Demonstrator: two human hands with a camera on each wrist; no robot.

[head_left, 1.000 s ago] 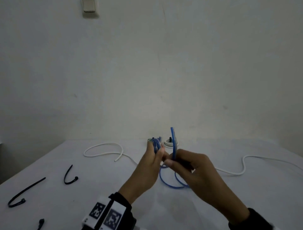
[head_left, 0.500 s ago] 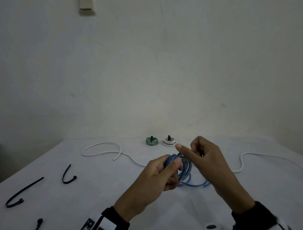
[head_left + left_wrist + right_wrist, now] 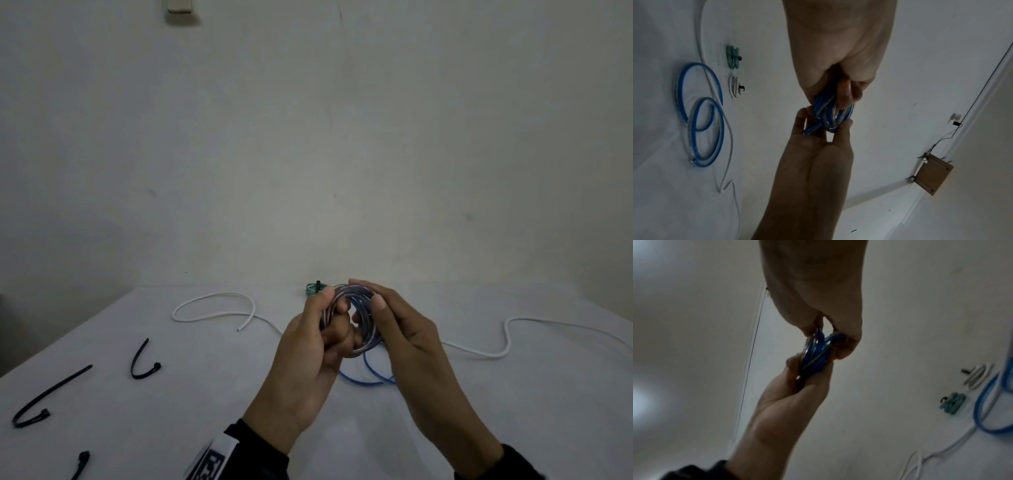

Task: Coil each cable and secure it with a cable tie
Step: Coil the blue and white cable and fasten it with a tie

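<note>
A: Left to right, quick. On the white table (image 3: pixel 102 394) we see black plastic cable ties: a long bent one (image 3: pixel 44 399) far left, a hooked one (image 3: pixel 142 359) beside it, and a third (image 3: pixel 80 462) cut by the bottom edge.

B: Next, the loose white cable (image 3: pixel 219 305) looping across the table, running behind our hands and off to the right.

A: Middle: our left hand (image 3: pixel 305 363), fingers curled round the coiled blue cable (image 3: pixel 359 318), thumb along its left rim. We hold the coil in the air above the table.

B: Behind the left thumb, the small green cable coil (image 3: pixel 312 290) with a black tie, on the table at the far edge. The left wrist view shows a small white tied coil (image 3: pixel 735 87) just beside it.

A: Our right hand (image 3: pixel 407 342) grips the coil's right side, fingertips over the top, thumb in front.

B: Uncoiled blue loops hang below the coil; their far end rests on the table.
</note>
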